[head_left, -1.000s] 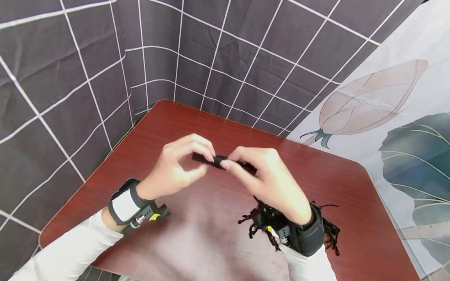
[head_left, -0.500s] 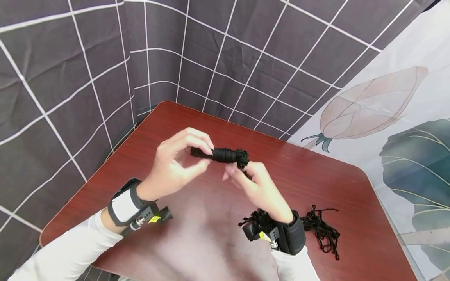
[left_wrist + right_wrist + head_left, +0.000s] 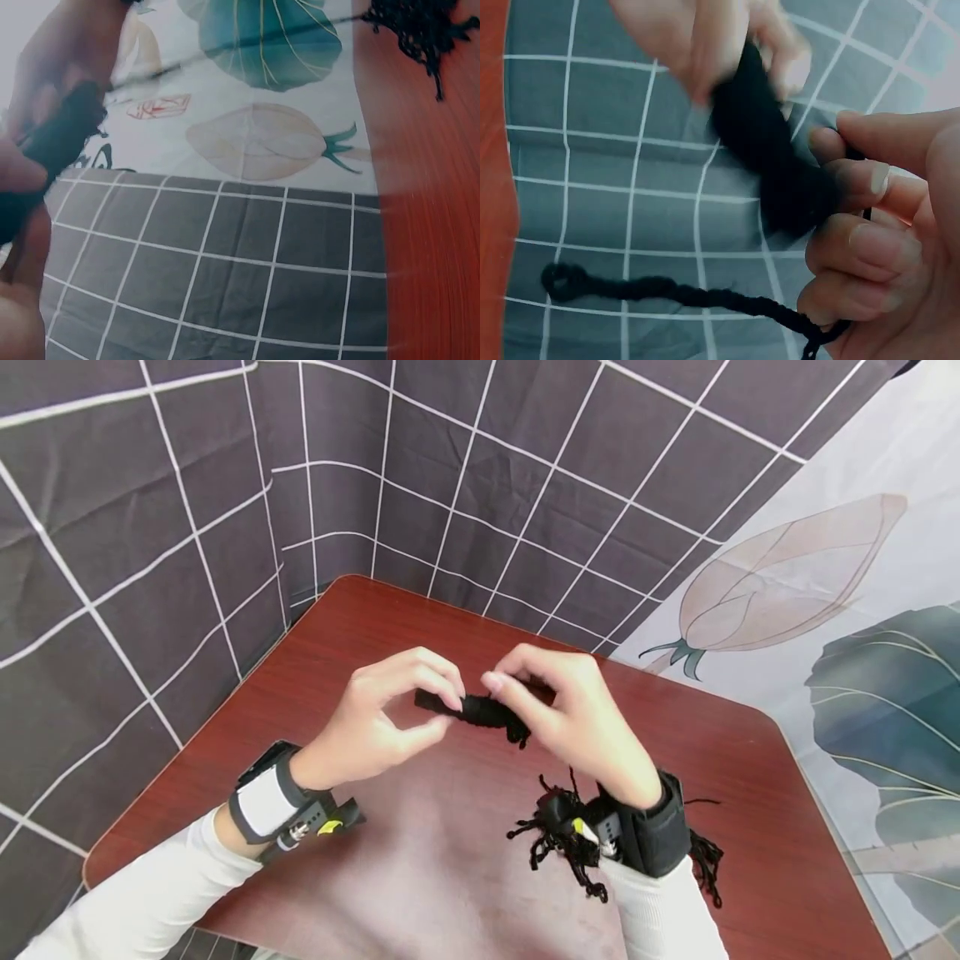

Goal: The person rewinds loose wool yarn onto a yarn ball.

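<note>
A black cord-wrapped bundle (image 3: 483, 711) hangs above the table, its left part pinched between the thumb and fingers of my left hand (image 3: 363, 718). Close to its right end is my right hand (image 3: 588, 727), raised slightly above it. In the right wrist view the bundle (image 3: 761, 142) is blurred and wound thick, and the thumb and forefinger of the right hand (image 3: 877, 247) pinch a thin black cord beside it. A braided black cord (image 3: 682, 291) with a looped end trails from that hand. The left wrist view shows a dark strand (image 3: 277, 34) stretched away from the bundle (image 3: 67, 127).
A tangled black cord pile (image 3: 577, 852) lies on the red-brown table (image 3: 420, 860), partly hidden beneath the right wrist strap (image 3: 660, 831). A grey gridded cloth (image 3: 480, 477) and a white floral cloth (image 3: 765, 693) stand behind and to the right.
My right hand passes from below the bundle's right end to above it. The bundle's right end tips downward. The left hand keeps its grip nearly in place.
</note>
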A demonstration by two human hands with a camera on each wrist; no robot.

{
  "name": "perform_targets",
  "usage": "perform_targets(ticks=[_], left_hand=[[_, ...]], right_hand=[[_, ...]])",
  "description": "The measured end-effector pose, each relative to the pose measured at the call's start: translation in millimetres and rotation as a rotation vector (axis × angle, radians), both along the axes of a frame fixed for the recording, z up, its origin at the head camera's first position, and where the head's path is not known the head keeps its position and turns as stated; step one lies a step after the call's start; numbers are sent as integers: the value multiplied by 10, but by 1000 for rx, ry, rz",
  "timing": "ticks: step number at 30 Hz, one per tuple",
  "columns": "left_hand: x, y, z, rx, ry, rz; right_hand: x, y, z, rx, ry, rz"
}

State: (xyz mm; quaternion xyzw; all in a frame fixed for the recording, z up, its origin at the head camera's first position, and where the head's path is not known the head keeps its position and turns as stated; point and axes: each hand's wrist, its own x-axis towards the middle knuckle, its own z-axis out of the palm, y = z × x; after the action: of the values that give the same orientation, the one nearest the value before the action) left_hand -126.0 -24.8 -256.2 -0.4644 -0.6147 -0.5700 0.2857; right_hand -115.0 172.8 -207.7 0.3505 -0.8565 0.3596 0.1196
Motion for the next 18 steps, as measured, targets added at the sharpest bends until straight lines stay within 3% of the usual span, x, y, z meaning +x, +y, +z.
perform_targets(ticks=[2, 5, 9, 11, 14, 18], left_hand=[[10, -3, 10, 15, 2, -42], [17, -5, 19, 56, -15, -76], [7, -7, 21, 132, -44, -93], [-2, -11, 22, 150, -50, -61], [-21, -21, 25, 139, -50, 26], [-50, -37, 5, 89, -34, 155]], right_hand=[[-130, 74, -74, -44, -81, 21], [-196, 107, -166, -113, -225, 70], [-132, 70, -323, -178, -351, 129], [-79, 56, -437, -193, -388, 148], [7, 37, -568, -151, -338, 145], [123, -43, -515, 51, -60, 47]])
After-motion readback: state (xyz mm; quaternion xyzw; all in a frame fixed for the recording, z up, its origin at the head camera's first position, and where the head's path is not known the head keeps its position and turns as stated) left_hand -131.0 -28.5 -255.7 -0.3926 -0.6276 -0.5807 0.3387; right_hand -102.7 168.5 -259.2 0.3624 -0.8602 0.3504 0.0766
